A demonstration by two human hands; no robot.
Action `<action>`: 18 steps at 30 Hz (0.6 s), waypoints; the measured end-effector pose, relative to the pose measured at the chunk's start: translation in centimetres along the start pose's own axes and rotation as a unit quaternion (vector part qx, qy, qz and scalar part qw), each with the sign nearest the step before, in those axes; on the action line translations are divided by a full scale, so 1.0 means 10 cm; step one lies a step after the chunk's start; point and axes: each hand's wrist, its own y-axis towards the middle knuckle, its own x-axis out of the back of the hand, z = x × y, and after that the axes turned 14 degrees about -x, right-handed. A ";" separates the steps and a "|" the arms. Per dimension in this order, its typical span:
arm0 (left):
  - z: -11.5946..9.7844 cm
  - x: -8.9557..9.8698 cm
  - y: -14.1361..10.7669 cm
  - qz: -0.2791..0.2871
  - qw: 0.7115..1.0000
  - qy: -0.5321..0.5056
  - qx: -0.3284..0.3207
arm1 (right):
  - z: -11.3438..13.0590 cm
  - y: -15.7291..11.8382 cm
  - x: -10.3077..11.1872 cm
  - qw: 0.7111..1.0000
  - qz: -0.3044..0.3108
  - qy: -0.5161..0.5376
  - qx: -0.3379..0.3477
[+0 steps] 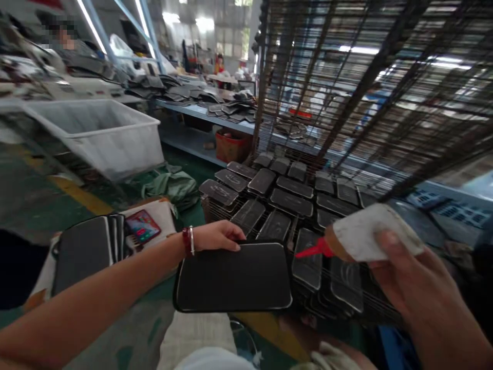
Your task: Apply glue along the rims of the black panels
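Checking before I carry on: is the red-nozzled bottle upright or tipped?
Tipped: the bottle lies nearly sideways in the right hand, its red nozzle pointing left and slightly down.

Left hand (219, 237) in a pinch; right hand (414, 280) in wider grip

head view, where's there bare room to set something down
Green floor shows between the white bin and the stacked panels; a narrow strip lies right of the phone. The lower wire rack is crowded with dark panels.
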 end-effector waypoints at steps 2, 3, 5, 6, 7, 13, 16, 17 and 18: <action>-0.06 -0.07 0.07 0.034 0.999 0.015 0.008 | -0.09 0.03 -0.01 0.999 -0.018 0.017 -0.029; -0.07 -0.09 0.10 0.048 0.999 0.017 0.011 | -0.13 0.04 -0.01 0.999 -0.019 0.024 -0.039; -0.09 -0.13 0.16 0.073 0.997 0.014 0.016 | -0.16 0.05 -0.01 0.998 -0.016 0.034 -0.053; -0.09 -0.14 0.18 0.083 0.996 0.010 0.018 | -0.16 0.04 0.00 0.998 -0.014 0.035 -0.057; -0.09 -0.15 0.21 0.091 0.996 0.007 0.020 | -0.16 0.03 0.01 0.997 -0.013 0.035 -0.061; -0.03 -0.19 0.30 0.097 0.994 0.001 0.042 | -0.17 -0.02 0.10 0.996 -0.029 0.035 -0.075; 0.01 -0.22 0.33 0.092 0.994 -0.002 0.056 | -0.20 -0.01 0.14 0.996 -0.036 0.034 -0.079; 0.02 -0.22 0.34 0.092 0.994 -0.003 0.059 | -0.22 -0.01 0.15 0.995 -0.037 0.034 -0.081; 0.02 -0.23 0.35 0.093 0.994 -0.003 0.061 | -0.23 0.00 0.16 0.995 -0.039 0.035 -0.083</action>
